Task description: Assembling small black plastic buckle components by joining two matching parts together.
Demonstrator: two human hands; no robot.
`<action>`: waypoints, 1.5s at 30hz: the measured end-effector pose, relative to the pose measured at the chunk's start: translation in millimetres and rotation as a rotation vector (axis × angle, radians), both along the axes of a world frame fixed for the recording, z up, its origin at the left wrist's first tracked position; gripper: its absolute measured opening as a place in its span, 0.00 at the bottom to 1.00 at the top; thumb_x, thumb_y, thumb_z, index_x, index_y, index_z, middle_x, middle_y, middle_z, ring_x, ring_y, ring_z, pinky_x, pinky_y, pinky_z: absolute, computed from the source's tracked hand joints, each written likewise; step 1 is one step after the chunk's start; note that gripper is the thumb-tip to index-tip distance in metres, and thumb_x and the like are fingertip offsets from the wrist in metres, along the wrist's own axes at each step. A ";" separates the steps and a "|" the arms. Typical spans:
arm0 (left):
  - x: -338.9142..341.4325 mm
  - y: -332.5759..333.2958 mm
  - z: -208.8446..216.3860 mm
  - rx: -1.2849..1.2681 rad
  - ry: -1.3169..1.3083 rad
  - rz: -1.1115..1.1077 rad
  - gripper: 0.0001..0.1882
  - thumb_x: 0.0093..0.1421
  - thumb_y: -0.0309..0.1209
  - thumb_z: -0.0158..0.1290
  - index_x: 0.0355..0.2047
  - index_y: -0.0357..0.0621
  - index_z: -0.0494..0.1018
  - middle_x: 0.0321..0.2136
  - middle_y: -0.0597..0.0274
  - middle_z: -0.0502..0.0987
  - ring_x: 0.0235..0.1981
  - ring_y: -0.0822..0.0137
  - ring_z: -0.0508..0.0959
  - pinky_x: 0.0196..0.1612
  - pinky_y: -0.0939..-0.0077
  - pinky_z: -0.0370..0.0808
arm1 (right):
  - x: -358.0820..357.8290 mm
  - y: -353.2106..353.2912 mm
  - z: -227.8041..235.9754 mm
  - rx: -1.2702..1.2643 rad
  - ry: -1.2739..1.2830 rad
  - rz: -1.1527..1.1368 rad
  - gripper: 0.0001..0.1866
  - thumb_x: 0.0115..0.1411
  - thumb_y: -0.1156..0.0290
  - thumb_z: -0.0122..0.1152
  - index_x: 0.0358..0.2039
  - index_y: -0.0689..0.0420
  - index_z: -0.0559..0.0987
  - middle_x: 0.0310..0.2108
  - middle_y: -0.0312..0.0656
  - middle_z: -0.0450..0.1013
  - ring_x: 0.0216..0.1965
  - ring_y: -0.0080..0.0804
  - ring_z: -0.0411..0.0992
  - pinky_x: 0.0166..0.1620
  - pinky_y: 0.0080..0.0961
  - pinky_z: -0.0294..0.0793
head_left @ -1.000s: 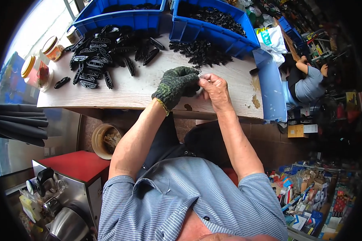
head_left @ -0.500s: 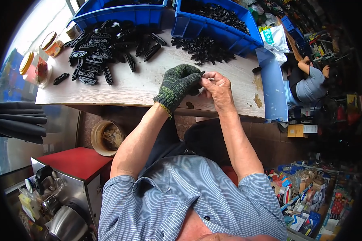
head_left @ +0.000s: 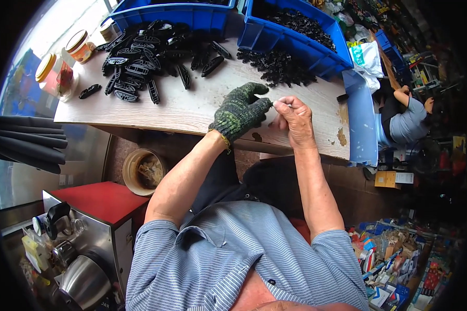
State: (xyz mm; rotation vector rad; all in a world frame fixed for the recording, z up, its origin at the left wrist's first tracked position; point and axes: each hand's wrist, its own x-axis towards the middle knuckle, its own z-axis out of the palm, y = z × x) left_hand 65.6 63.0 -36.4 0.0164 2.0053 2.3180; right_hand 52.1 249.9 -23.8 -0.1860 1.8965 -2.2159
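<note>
Head view: left hand open, thumb and forefinger parted; right hand pinched close by — contents too small to tell; black parts ahead — seemingly for easy reach.

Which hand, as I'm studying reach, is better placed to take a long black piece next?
Probably the left hand: gloved, it is nearer the long black pieces, while the bare right hand is farther right. Whether either holds something small is unclear.
</note>
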 end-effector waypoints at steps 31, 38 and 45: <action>-5.8 -50.3 9.4 -1.269 0.329 0.364 0.12 0.58 0.37 0.55 0.41 0.46 0.76 0.38 0.46 0.77 0.42 0.45 0.77 0.42 0.50 0.77 | 1.0 -1.2 -6.7 -0.053 0.076 -0.095 0.09 0.59 0.68 0.66 0.34 0.58 0.76 0.11 0.33 0.65 0.12 0.25 0.68 0.25 0.30 0.80; -5.1 -54.6 1.8 -1.185 0.435 0.420 0.10 0.62 0.37 0.53 0.41 0.51 0.77 0.35 0.52 0.79 0.40 0.46 0.78 0.39 0.50 0.75 | 1.6 -1.8 -6.3 -0.063 0.071 -0.096 0.09 0.60 0.68 0.66 0.34 0.58 0.76 0.11 0.33 0.65 0.13 0.25 0.69 0.26 0.30 0.81; -1.3 -52.9 6.4 -1.247 0.427 0.428 0.11 0.64 0.37 0.51 0.45 0.55 0.78 0.38 0.52 0.79 0.42 0.45 0.76 0.42 0.49 0.75 | 1.5 -1.3 -6.7 -0.088 0.053 -0.113 0.09 0.59 0.69 0.66 0.35 0.58 0.77 0.11 0.33 0.65 0.13 0.25 0.70 0.26 0.30 0.81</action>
